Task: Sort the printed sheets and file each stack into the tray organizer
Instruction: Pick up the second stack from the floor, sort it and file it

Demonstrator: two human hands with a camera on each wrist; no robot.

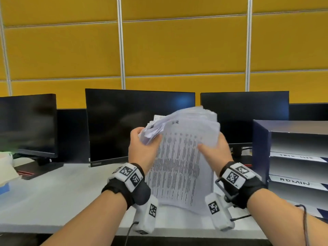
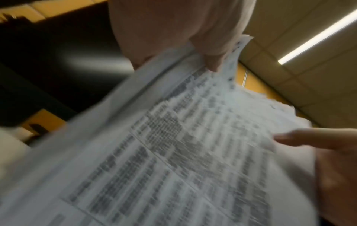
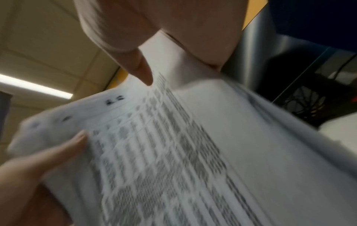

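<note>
A thick stack of printed sheets stands almost upright above the white desk, its top edges fanned apart. My left hand grips the stack's upper left corner, thumb across the front sheet. My right hand holds the upper right edge, thumb on the printed face. The left wrist view shows the stack blurred, with my left hand pinching its top. In the right wrist view my right hand clamps the sheets. The tray organizer, dark blue with grey shelves, stands at the right.
Three dark monitors line the back of the desk before a yellow partition wall. Paper labels hang on the organizer's shelves, one reading ADMIN. Some paper and a blue item lie at the far left. Cables trail from my wrists.
</note>
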